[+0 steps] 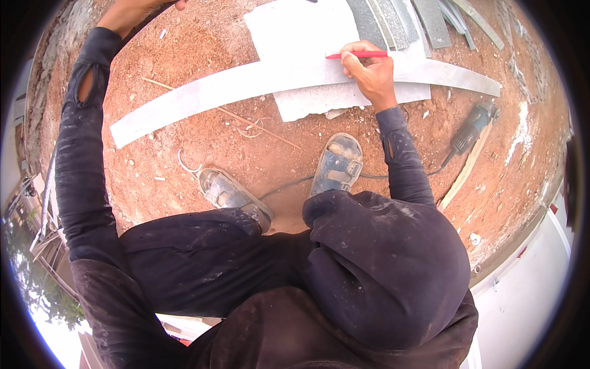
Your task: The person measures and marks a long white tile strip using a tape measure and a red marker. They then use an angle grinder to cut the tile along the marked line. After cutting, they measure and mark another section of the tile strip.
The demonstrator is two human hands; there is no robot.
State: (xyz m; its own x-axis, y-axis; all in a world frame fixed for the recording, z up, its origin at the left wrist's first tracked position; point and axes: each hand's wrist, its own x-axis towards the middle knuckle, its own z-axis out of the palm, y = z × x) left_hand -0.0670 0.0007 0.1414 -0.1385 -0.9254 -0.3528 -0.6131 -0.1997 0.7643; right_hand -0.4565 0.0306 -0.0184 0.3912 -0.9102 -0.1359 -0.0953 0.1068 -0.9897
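Note:
My right hand (370,72) is closed around a slim red pen (362,55), its tip pointing left. That hand is over a long, pale, flat strip (215,92), which looks like sheet metal and appears bowed in this view. The strip lies across a white slab (301,31) on the ground, both ends reaching past it. My left hand (132,13) is stretched out to the far left, partly cut off by the upper edge. One fingertip shows there, but its grip is hidden. A dark edge runs beside that hand; I cannot make out what it is.
Grey metal strips (433,23) lie at the far right. An angle grinder (472,128) rests on the reddish dirt, its cord (375,177) running behind my sandals (338,163). Beside it lies a wooden lath (467,166). A thin stick (264,130) crosses under the long strip.

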